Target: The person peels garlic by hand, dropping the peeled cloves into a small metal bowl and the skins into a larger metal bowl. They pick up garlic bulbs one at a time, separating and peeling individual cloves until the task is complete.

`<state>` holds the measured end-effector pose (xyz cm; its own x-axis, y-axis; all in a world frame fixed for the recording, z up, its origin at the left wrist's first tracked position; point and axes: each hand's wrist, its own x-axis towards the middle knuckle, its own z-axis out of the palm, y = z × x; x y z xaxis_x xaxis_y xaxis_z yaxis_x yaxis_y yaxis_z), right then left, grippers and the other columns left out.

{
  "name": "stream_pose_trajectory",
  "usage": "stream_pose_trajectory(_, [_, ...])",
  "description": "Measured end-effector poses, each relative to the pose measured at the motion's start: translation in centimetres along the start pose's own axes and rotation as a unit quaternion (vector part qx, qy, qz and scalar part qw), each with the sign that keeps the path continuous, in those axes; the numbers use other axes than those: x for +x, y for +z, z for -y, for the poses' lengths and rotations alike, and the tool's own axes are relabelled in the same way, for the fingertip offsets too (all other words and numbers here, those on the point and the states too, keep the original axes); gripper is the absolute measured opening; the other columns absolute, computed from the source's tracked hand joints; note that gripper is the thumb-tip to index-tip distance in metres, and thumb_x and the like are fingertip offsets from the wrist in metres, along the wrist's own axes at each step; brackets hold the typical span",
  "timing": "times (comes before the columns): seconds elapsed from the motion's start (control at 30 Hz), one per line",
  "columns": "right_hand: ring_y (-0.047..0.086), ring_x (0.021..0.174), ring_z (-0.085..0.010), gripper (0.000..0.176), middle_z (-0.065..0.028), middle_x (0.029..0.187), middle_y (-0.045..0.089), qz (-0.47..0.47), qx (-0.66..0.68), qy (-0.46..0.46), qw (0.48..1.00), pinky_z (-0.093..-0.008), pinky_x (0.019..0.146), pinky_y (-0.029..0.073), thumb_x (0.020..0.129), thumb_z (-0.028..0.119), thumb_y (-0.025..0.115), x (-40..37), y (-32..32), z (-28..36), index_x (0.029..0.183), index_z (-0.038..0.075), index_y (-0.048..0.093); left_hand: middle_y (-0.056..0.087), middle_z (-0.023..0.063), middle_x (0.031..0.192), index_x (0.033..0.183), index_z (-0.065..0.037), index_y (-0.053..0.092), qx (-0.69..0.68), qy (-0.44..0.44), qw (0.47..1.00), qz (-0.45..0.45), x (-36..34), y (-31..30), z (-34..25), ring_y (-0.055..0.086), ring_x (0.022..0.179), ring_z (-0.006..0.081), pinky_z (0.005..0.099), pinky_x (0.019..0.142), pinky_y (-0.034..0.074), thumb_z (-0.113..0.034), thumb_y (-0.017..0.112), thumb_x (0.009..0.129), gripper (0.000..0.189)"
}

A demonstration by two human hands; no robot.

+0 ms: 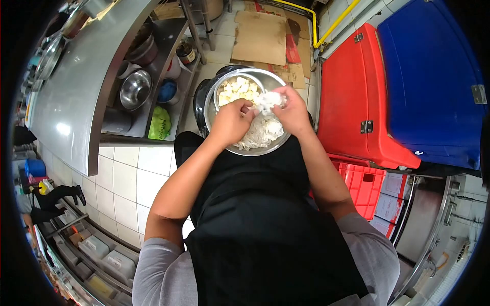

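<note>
Between my two hands is a white, crumpled, partly shiny lump; its exact kind is not clear. My left hand pinches its left side, with the fingers bent and partly hidden. On the right side, my right hand grips it with thumb and fingers. Both hands are over a large metal bowl in front of my lap. Inside it, at the upper left, sits a smaller metal bowl holding pale yellow chunks. Whitish, translucent crumpled pieces lie in the large bowl's lower part.
A steel table with shelves of bowls and a green bag stands at left. At right are a red cooler, a blue cooler and a red crate. Cardboard lies ahead; another person's leg shows far left.
</note>
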<state>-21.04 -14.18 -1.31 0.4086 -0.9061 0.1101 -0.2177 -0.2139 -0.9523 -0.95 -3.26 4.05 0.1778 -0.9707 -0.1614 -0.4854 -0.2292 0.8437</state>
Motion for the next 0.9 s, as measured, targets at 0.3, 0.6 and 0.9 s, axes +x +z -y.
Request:
stream_pose_trajectory(0.3, [0.074, 0.093, -0.0295, 0.025, -0.0159, 0.113, 0.071, 0.085, -0.001, -0.030, 0.996, -0.0381, 0.081, 0.061, 0.086, -0.003, 0.077, -2.5, 0.7, 1.8, 0.110, 0.003, 0.072, 0.073, 0.0077, 0.119, 0.139, -0.001, 0.061, -0.429, -0.126, 0.891, 0.077, 0.1, 0.2, 3.6, 0.073, 0.104, 0.0183, 0.0315, 0.088, 0.064, -0.003, 0.071, 0.101, 0.039])
stream_pose_trajectory(0.6, [0.069, 0.098, -0.0233, 0.048, -0.0112, 0.119, 0.070, 0.198, 0.055, 0.125, 0.971, -0.0366, 0.087, 0.057, 0.084, 0.005, 0.086, -2.8, 1.7, 3.2, 0.128, 0.008, 0.068, 0.076, 0.0091, 0.112, 0.137, 0.001, 0.070, -0.381, -0.068, 0.914, 0.124, -0.7, 1.0, 4.4, 0.070, 0.089, 0.0124, 0.0328, 0.087, 0.064, 0.006, 0.063, 0.099, 0.039])
stream_pose_trajectory(0.9, [0.068, 0.098, -0.0115, 0.054, -0.0054, 0.108, 0.073, 0.059, -0.231, -0.031, 0.971, -0.0291, 0.085, 0.056, 0.081, 0.004, 0.093, -3.1, 1.2, 2.9, 0.126, 0.006, 0.064, 0.076, 0.0201, 0.117, 0.128, -0.001, 0.075, 0.151, 0.120, 0.981, 0.026, -3.1, -0.5, 1.3, 0.071, 0.108, 0.0464, 0.0488, 0.093, 0.058, 0.002, 0.068, 0.077, 0.052])
